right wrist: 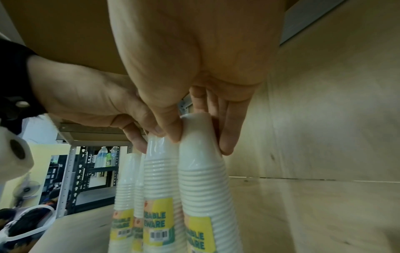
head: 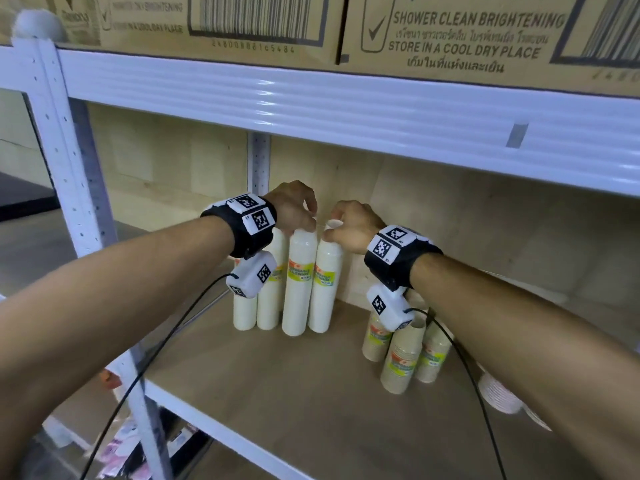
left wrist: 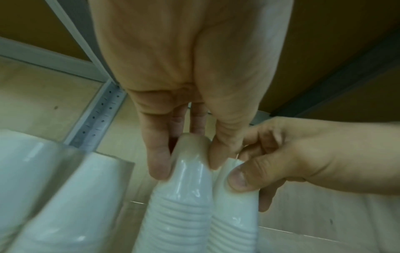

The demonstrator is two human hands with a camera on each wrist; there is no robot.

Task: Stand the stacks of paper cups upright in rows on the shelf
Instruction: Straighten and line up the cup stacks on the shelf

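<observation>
The left hand (head: 294,209) pinches the narrow top of one tall white stack of wrapped paper cups (head: 298,282), its fingers (left wrist: 159,154) curled on either side of the tip. The right hand (head: 349,225) grips the top of the neighbouring white stack (head: 325,285) just beside it, thumb in front. Both stacks stand upright, long axes vertical, narrow ends up, touching, with 2 more white stacks (head: 258,306) to their left. They rest on the pale wooden shelf (head: 277,382) of a white metal rack; 3 brown cup stacks (head: 403,358) stand nearby, cardboard boxes (head: 467,36) above.
</observation>
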